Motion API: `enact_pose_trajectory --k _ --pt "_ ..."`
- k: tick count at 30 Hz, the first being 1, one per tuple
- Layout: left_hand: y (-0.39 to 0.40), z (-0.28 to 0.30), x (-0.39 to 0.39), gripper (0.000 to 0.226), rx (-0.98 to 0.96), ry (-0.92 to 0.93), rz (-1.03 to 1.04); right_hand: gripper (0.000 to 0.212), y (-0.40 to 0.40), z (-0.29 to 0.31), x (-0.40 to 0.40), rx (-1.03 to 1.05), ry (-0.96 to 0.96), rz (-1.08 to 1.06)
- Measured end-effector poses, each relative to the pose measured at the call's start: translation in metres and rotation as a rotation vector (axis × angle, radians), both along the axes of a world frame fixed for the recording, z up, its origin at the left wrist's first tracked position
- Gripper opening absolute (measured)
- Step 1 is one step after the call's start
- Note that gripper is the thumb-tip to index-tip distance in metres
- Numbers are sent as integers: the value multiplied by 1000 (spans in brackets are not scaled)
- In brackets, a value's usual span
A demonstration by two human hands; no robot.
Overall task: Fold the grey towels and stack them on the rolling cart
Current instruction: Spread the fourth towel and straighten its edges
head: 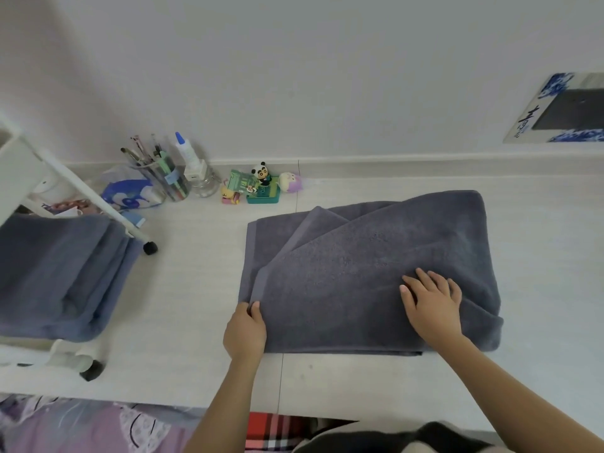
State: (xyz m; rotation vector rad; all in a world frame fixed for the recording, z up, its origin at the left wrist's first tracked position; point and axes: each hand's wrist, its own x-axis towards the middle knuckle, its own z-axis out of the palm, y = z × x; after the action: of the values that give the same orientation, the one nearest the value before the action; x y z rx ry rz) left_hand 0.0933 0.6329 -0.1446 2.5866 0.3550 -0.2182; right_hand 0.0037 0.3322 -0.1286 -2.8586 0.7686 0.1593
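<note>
A grey towel point(369, 273) lies half-folded on the pale floor point(196, 289) by the white wall point(294, 76). The left hand point(245, 331) pinches its near-left corner; the right hand point(431, 305) presses flat on top. Folded towels point(55, 276) sit on the rolling cart point(29, 171) at left, near a pen cup point(170, 181) and small toys point(261, 188).

It looked like a home bedroom: a pale floor point(196, 289) along a white wall point(294, 60), small toys point(261, 184) (a panda among them), patterned bedding point(81, 426)
</note>
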Motion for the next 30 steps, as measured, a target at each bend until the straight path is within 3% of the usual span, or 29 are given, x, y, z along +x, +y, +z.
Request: enact_pose_trajectory --k 3,9,15,17,20,24,27,30 --pt "0 0 0 38 -10 32 -38 39 -4 -2 -18 49 -165 -184" --pt "3 -5 2 32 24 42 -53 49 -22 -4 -53 214 -255 -716" --pt "-7 -4 -1 37 14 33 -15 61 -38 13 -64 798 -407 -1245" --pt "-12 -3 -4 42 -18 19 -4 59 -45 22 -65 1144 -478 -1379" --pt "-16 -1 -8 60 -119 41 27 42 -54 35 -68 1646 -522 -1474" --pt "-16 2 -13 90 -99 172 -44 32 -62 34 -77 1896 -554 -1566" --pt "-19 3 -12 73 -129 278 -110 14 -69 28 -81 2032 -760 -1552" --pt "-26 8 -13 56 -429 232 5 17 -73 24 -83 2149 -917 -1417"
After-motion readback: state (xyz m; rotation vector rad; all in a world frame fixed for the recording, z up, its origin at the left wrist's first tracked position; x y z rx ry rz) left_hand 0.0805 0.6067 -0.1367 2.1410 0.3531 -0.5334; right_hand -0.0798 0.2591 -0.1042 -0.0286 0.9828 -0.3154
